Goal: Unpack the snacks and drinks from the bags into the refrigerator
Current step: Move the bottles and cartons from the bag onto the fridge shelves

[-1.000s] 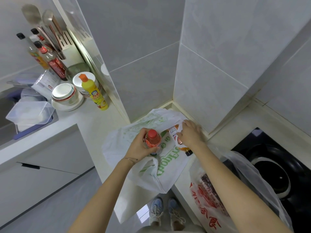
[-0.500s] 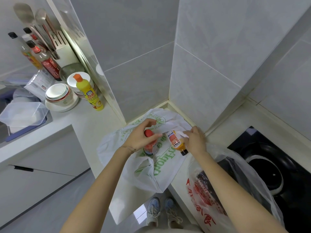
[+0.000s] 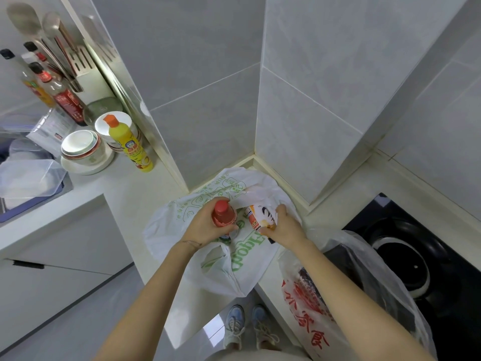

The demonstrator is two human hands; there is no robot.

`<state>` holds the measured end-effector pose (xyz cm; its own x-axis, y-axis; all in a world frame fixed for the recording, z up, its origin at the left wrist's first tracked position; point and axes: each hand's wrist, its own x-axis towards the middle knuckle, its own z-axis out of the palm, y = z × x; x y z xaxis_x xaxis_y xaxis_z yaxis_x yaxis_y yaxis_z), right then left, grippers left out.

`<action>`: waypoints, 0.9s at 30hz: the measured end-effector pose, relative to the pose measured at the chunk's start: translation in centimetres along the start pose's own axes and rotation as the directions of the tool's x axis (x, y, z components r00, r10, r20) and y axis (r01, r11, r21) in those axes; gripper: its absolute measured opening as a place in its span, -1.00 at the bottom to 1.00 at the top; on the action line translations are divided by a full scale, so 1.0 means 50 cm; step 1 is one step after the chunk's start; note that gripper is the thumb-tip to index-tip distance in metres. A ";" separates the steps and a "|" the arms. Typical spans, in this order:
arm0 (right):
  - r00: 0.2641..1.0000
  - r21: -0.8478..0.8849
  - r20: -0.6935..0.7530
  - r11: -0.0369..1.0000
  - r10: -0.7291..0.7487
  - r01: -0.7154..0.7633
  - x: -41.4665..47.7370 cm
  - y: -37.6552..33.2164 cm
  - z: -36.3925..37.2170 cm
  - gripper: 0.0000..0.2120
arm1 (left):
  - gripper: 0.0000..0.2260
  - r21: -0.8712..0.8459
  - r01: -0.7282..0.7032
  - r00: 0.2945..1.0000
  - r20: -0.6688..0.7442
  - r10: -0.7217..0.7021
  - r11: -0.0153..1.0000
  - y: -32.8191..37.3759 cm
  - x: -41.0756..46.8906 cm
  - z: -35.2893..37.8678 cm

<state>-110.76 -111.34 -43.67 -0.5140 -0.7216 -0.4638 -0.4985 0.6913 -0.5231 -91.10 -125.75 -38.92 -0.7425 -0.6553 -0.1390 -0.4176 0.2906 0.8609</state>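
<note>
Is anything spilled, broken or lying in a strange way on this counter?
Nothing looks spilled or broken. Only the white bag with green print hangs over the counter edge, while the left hand grips a red-capped bottle and the right hand holds a second bottle.

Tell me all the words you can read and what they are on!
"食", in red: clear bag.
Big green letters, upside down and creased, not readable: white bag.
Labels too blurred to read: yellow bottle, red-capped bottle, orange bottle, sauce bottles.
</note>
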 end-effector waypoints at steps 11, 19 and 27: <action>0.998 -0.340 -0.070 0.940 0.005 -0.029 -0.005 -0.006 0.024 -0.63 | -0.47 -0.037 0.029 0.996 -0.088 -0.032 0.999 -0.004 -0.009 0.014; 0.995 -0.246 -0.088 0.967 0.047 -0.068 -0.021 -0.019 0.012 -0.69 | -0.45 -0.069 0.027 0.992 -0.119 -0.035 0.997 -0.006 -0.018 0.022; 0.920 0.064 -0.383 0.991 -0.082 0.115 -0.043 -0.044 -0.011 -0.72 | -0.42 -0.068 0.029 0.988 -0.152 -0.039 0.997 -0.007 -0.023 0.030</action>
<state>-108.93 -111.28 -41.14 -0.6991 -0.7065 -0.1099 -0.5086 0.5995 -0.6180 -90.90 -124.07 -39.78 -0.6376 -0.7643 -0.0968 -0.4022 0.2231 0.8880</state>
